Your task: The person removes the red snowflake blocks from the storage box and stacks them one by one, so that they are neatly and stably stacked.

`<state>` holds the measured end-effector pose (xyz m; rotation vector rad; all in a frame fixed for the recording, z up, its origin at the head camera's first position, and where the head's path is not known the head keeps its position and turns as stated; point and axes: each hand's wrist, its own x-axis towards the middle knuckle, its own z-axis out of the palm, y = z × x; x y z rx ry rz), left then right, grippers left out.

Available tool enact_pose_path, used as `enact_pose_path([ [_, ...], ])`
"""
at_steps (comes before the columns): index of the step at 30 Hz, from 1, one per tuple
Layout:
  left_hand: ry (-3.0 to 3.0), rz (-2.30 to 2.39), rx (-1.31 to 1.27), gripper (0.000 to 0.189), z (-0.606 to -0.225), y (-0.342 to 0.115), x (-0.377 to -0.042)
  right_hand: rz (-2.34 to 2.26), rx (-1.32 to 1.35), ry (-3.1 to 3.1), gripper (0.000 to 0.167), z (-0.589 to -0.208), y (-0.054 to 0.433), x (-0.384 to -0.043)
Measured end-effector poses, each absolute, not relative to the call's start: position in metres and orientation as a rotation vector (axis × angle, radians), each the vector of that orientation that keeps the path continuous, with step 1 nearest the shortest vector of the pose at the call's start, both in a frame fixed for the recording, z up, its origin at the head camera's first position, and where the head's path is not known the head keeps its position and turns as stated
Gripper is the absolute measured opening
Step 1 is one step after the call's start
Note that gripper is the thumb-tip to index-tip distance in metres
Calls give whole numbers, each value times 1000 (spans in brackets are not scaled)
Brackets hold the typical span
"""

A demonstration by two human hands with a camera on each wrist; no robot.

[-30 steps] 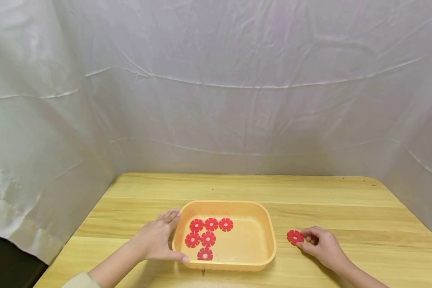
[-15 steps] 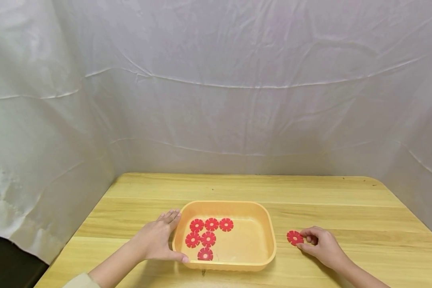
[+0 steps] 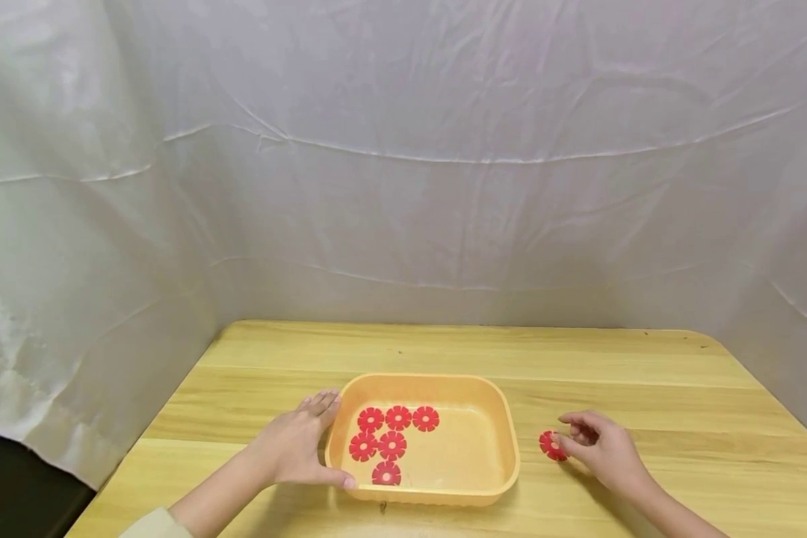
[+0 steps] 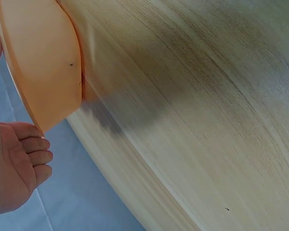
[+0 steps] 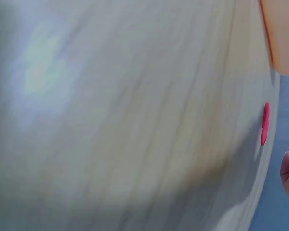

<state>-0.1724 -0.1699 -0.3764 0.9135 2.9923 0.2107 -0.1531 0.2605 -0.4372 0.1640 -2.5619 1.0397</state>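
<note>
Left hand (image 3: pixel 301 448): grip spread, touching tray (image 3: pixel 459 450)
Right hand (image 3: pixel 605 450): grip spread, thumb partly masking disc (image 3: pixel 546 448)
Upper frame: pale cloth (image 3: pixel 403 217)

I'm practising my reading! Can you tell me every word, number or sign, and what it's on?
None: no readable word, number or sign shows on the orange tray, the six red flower pieces in it, the lone red piece, the wooden table or the pale cloth. The table's dark specks are too small to tell.
</note>
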Motion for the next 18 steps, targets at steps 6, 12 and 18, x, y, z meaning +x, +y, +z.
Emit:
enact_pose_path([
  [6,2990,217,921,117,-377,-170,-172,1140,123,-2512,25,-425,252,-157],
  [12,2978,226,909,116,-376,-170,-172,1171,110,-2510,26,-413,246,-162],
  [18,2973,219,892,116,-377,-170,-173,1226,119,-2483,24,-403,235,-167],
])
